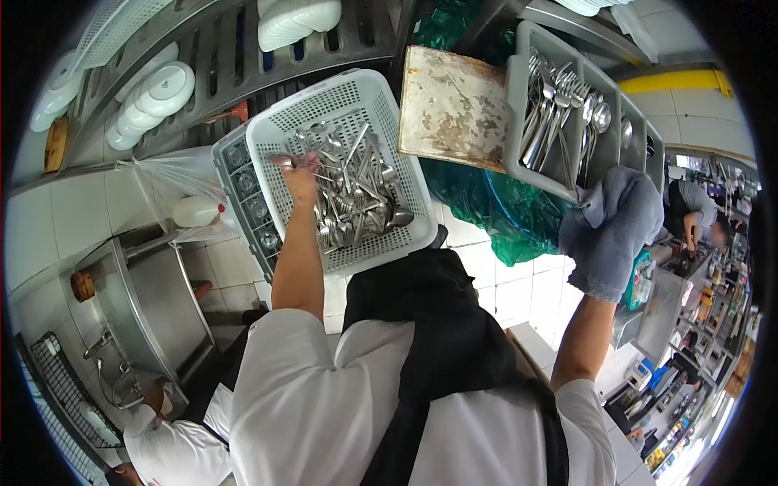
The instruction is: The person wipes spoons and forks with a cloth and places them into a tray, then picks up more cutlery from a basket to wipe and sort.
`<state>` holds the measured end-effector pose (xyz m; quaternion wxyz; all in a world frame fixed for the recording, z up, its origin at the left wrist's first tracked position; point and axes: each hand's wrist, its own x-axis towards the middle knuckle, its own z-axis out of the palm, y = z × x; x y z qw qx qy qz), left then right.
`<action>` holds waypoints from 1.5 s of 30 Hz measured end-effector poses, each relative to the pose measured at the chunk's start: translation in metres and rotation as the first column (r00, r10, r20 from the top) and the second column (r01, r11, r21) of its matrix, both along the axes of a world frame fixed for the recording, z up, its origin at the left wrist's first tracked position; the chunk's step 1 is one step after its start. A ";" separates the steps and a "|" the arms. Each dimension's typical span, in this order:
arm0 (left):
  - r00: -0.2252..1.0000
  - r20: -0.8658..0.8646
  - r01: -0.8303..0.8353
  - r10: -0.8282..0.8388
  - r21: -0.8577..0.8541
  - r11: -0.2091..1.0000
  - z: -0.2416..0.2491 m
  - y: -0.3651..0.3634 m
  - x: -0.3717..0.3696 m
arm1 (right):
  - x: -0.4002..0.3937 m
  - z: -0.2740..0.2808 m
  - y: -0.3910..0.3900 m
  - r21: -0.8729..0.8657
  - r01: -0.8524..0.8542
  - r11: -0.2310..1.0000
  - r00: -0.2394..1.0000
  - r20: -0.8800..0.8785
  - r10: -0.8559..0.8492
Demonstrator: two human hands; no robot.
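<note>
My left hand (301,180) is inside a white perforated basket (421,202), its fingers closed on cutlery at the left edge of a loose pile of spoons and forks (361,194). On the right, a bunched grey cloth (612,231) covers my right hand and hides its fingers; the cloth is held at the near edge of a grey divided cutlery tray (519,105). Spoons and forks (555,121) lie in the tray's compartments, with their heads pointing away from me.
Beneath the basket is a grey rack (231,166) of glasses. A worn board (454,105) lies between basket and tray, above green plastic (519,211). White bowls (162,93) stand on a slatted metal shelf. Another person (182,441) is at lower left, another (697,211) far right.
</note>
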<state>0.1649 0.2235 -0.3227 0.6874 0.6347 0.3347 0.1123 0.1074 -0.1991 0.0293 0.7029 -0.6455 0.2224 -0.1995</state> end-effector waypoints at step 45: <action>0.726 -0.611 0.501 -0.316 0.154 0.852 -0.030 -0.070 -0.057 | -0.014 0.011 0.008 0.100 -0.008 0.995 0.999 0.033 0.005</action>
